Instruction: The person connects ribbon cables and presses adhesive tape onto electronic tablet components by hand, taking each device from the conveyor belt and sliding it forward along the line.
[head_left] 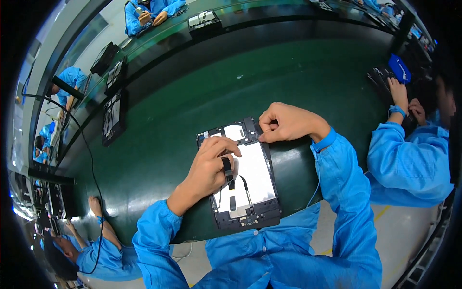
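Green belt under an opened tablet point(243, 178); left hand point(209, 168) pinches its black flex ribbon point(227, 171), right hand point(284, 123) curls shut on the top edge. Tug too hard and that ribbon could tear, I reckon.

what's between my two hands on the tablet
In the head view, between the left hand and right hand, only the open tablet's white panel and black frame.

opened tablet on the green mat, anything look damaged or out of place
Nothing stands out. The opened tablet lies flat on the green mat, slightly turned; the left hand pinches a black flex cable, the right hand steadies its top edge.
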`<action>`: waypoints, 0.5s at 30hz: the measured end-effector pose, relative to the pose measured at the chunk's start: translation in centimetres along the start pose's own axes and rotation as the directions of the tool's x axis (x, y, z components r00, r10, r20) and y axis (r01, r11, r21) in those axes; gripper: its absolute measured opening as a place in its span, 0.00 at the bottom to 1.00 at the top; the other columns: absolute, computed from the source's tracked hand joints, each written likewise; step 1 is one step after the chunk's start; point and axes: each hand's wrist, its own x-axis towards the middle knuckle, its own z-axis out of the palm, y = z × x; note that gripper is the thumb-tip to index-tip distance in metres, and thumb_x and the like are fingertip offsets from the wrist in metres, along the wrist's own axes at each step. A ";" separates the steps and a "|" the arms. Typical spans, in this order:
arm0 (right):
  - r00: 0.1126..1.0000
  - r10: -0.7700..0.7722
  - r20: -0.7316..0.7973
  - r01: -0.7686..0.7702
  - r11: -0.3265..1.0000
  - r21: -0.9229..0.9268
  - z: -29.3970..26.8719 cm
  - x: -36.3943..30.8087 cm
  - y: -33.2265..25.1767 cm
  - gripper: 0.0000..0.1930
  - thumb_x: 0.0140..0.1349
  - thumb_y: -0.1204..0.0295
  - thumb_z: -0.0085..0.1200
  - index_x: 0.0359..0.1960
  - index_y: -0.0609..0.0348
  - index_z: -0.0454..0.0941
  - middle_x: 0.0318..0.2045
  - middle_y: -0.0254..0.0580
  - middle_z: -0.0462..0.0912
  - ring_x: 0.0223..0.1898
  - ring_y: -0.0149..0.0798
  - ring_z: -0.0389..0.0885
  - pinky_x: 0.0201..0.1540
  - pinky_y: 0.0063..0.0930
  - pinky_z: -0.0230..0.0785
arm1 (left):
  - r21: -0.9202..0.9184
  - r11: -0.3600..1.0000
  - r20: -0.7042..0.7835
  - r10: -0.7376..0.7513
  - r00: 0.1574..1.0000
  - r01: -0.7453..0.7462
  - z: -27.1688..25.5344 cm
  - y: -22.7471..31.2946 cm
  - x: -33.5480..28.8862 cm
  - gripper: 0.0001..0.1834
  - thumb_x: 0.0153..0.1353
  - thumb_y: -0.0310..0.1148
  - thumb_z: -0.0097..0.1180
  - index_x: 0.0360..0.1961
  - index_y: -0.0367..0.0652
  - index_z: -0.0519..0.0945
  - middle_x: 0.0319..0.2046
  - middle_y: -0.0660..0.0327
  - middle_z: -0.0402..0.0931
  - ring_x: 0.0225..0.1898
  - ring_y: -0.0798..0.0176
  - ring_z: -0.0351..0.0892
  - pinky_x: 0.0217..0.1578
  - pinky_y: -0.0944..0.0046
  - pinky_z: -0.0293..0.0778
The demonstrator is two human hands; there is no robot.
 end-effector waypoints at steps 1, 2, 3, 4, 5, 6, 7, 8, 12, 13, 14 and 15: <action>1.000 -0.004 0.007 0.004 1.000 -0.015 -0.1 0.0 0.0 0.20 0.64 0.70 0.71 0.17 0.61 0.74 0.15 0.32 0.64 0.20 0.31 0.62 0.29 0.38 0.54 | -0.014 0.999 -0.003 -0.039 0.999 0.039 0.2 0.3 -0.1 0.04 0.52 0.18 0.67 0.29 0.34 0.84 0.50 0.58 0.86 0.57 0.47 0.81 0.58 0.46 0.75; 1.000 -0.002 0.009 0.002 1.000 -0.014 -0.1 0.0 0.0 0.20 0.64 0.70 0.71 0.17 0.61 0.74 0.15 0.32 0.64 0.20 0.31 0.62 0.29 0.38 0.54 | -0.028 0.996 -0.005 -0.084 0.996 0.084 0.3 0.6 -0.1 0.06 0.51 0.17 0.66 0.30 0.36 0.83 0.50 0.57 0.86 0.55 0.48 0.81 0.54 0.49 0.75; 1.000 -0.001 0.007 0.001 1.000 -0.018 -0.1 -0.1 0.0 0.20 0.64 0.70 0.71 0.17 0.61 0.73 0.16 0.33 0.63 0.21 0.31 0.61 0.29 0.38 0.54 | -0.030 0.996 -0.005 -0.086 0.996 0.086 0.4 1.0 0.1 0.06 0.51 0.17 0.66 0.30 0.36 0.83 0.50 0.57 0.86 0.55 0.48 0.81 0.54 0.49 0.75; 1.000 0.000 0.005 0.000 1.000 -0.023 -0.1 -0.1 0.0 0.21 0.63 0.69 0.71 0.17 0.61 0.73 0.16 0.33 0.62 0.21 0.32 0.61 0.29 0.38 0.54 | 0.024 0.998 -0.006 -0.066 0.998 0.066 0.5 1.4 0.4 0.07 0.50 0.17 0.65 0.31 0.37 0.82 0.51 0.57 0.86 0.53 0.48 0.81 0.52 0.50 0.74; 1.000 -0.001 0.008 0.001 1.000 -0.022 -0.1 -0.1 0.0 0.21 0.63 0.69 0.71 0.17 0.61 0.73 0.16 0.33 0.62 0.21 0.32 0.61 0.29 0.38 0.54 | 0.080 0.996 -0.006 -0.046 0.999 0.047 0.5 1.6 0.6 0.09 0.50 0.16 0.64 0.32 0.38 0.81 0.53 0.57 0.86 0.52 0.49 0.81 0.51 0.50 0.74; 1.000 -0.009 0.007 0.010 1.000 -0.027 -0.1 -0.2 0.0 0.21 0.63 0.69 0.71 0.17 0.61 0.73 0.16 0.34 0.62 0.21 0.32 0.61 0.29 0.38 0.53 | 0.127 0.991 0.001 -0.036 0.999 0.035 0.5 1.7 0.6 0.10 0.57 0.22 0.70 0.33 0.41 0.78 0.56 0.58 0.88 0.50 0.51 0.82 0.49 0.51 0.74; 1.000 -0.018 0.005 0.018 0.999 -0.031 -0.1 -0.2 0.0 0.21 0.63 0.69 0.71 0.17 0.61 0.73 0.17 0.34 0.62 0.21 0.32 0.61 0.29 0.39 0.53 | 0.128 0.991 0.000 -0.039 0.999 0.038 0.6 1.7 0.6 0.10 0.57 0.22 0.70 0.33 0.41 0.78 0.56 0.58 0.88 0.50 0.51 0.82 0.49 0.51 0.74; 1.000 -0.018 0.005 0.018 0.999 -0.030 -0.1 -0.2 -0.1 0.21 0.63 0.69 0.71 0.17 0.61 0.73 0.17 0.34 0.62 0.21 0.32 0.61 0.29 0.39 0.53 | 0.137 0.990 0.003 -0.028 1.000 0.027 0.6 1.7 0.7 0.09 0.57 0.22 0.69 0.33 0.41 0.78 0.57 0.58 0.88 0.50 0.50 0.82 0.49 0.51 0.74; 1.000 -0.001 0.009 0.002 1.000 -0.029 -0.1 -0.2 -0.1 0.21 0.63 0.70 0.72 0.17 0.61 0.72 0.17 0.34 0.62 0.22 0.33 0.61 0.29 0.39 0.53 | 0.188 0.982 0.025 0.013 1.000 -0.018 0.3 1.8 0.8 0.09 0.55 0.23 0.69 0.33 0.41 0.79 0.58 0.58 0.88 0.49 0.50 0.82 0.49 0.52 0.75; 1.000 -0.012 0.010 0.013 0.999 -0.039 -0.1 -0.2 -0.1 0.21 0.63 0.70 0.71 0.17 0.61 0.72 0.17 0.34 0.62 0.21 0.33 0.62 0.29 0.39 0.53 | 0.187 0.982 0.029 0.014 0.999 -0.019 0.3 1.8 0.8 0.09 0.55 0.23 0.69 0.33 0.41 0.79 0.58 0.58 0.88 0.49 0.50 0.82 0.49 0.52 0.75; 1.000 -0.012 0.010 0.013 0.999 -0.035 -0.1 -0.1 -0.1 0.21 0.63 0.70 0.71 0.17 0.61 0.72 0.17 0.34 0.62 0.21 0.33 0.62 0.29 0.39 0.53 | 0.193 0.980 0.026 0.039 0.999 -0.043 0.4 1.7 0.8 0.09 0.55 0.23 0.69 0.34 0.41 0.80 0.58 0.58 0.88 0.48 0.50 0.82 0.48 0.52 0.76; 1.000 -0.001 0.012 0.001 1.000 -0.024 0.0 0.0 -0.2 0.21 0.63 0.70 0.72 0.17 0.61 0.72 0.17 0.34 0.62 0.22 0.33 0.62 0.29 0.39 0.53 | 0.199 0.978 0.023 0.062 0.998 -0.066 0.5 1.6 0.9 0.08 0.55 0.23 0.69 0.34 0.41 0.80 0.58 0.57 0.88 0.48 0.50 0.82 0.48 0.53 0.76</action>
